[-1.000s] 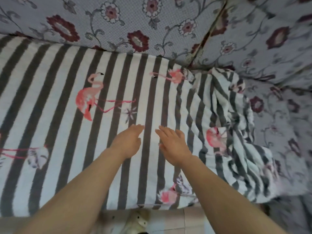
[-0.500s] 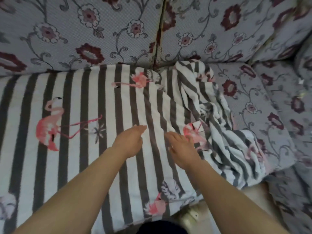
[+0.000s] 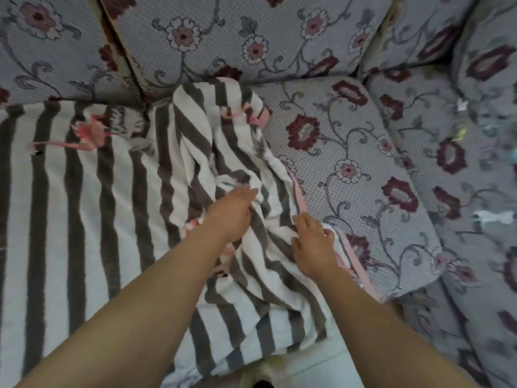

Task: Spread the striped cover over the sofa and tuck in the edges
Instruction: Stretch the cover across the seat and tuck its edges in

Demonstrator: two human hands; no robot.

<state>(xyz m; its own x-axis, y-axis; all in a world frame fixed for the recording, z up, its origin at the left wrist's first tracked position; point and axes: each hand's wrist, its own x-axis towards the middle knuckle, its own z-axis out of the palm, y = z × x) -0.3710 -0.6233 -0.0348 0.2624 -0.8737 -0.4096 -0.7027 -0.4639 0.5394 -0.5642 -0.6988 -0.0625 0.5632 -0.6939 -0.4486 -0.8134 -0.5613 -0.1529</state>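
Note:
The striped cover [image 3: 84,214], white with grey stripes and pink flamingos, lies flat over the left of the sofa seat and is bunched in folds at its right end. My left hand [image 3: 230,212] rests palm down on the bunched folds, fingers together. My right hand [image 3: 313,245] lies flat on the cover's pink-trimmed right edge, fingers slightly apart. Neither hand visibly grips cloth. To the right, the sofa's seat cushion [image 3: 363,175], grey with dark red flowers, is bare.
Floral back cushions [image 3: 251,40] stand behind the seat, with gaps between them. Another floral cushion or arm [image 3: 475,191] lies at the right. Pale floor tile [image 3: 321,362] shows below the cover's hanging front edge.
The view has swung right. Both hands have moved from the flat striped part onto the bunched right end of the cover, the right hand reaching its pink edge.

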